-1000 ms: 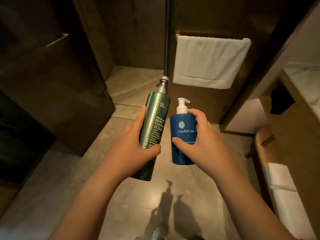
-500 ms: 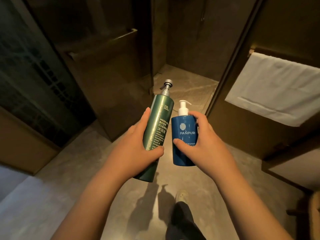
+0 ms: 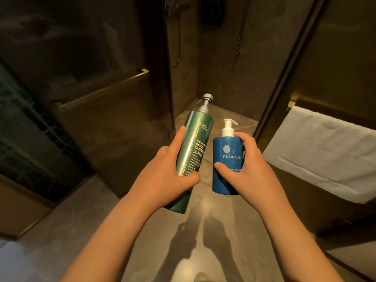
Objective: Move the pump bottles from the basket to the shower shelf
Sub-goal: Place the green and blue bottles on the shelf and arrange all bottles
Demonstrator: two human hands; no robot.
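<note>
I face a dim shower stall and hold a pump bottle in each hand out in front of me. My left hand point(image 3: 162, 176) wraps around the lower half of a tall green bottle point(image 3: 196, 139), thumb across the label. The bottle is tilted so its silver pump leans up and to the right. My right hand point(image 3: 252, 169) grips a shorter blue bottle point(image 3: 226, 159) with a white pump, held nearly upright, thumb on its front. The bottles are just beside each other; I cannot tell whether they touch.

This looks like the carrying step: both bottles are out of the basket and neither is set down yet. The next move likely calls for passing the glass door with its brass handle point(image 3: 101, 90), finding the shelf, and standing each bottle on its base.

The basket is out of view. I cannot make out a shelf in the dark stall, only a shower hose point(image 3: 179, 37) and a black fixture. My fingers behind the bottles are hidden. A white towel point(image 3: 325, 155) on a rail at right is cut off by the frame edge.
</note>
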